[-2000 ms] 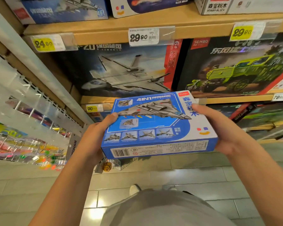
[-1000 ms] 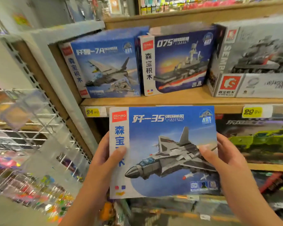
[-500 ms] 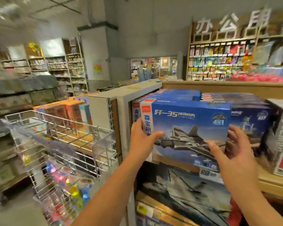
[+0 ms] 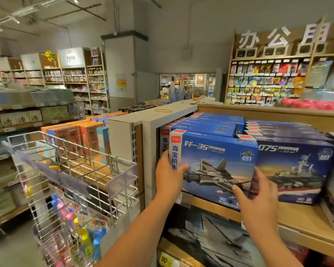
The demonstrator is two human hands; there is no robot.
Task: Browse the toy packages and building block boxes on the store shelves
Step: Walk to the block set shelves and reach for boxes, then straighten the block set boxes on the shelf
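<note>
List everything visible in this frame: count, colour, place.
jet box: 1, blue, front of left row, top shelf
ship box: 1, dark blue, right of jet box
top shelf: 1, wood
wire basket: 1, silver, left of shelf
orange boxes: several, behind basket
rubber band: 1, yellow, on shelf-unit top
price tag: 1, yellow, lower shelf
left hand: grips jet box's left edge
right hand: holds its lower right corner

Single head-worn wide-angle view, facing forward along the store, close above the top wooden shelf, aisles receding beyond
</note>
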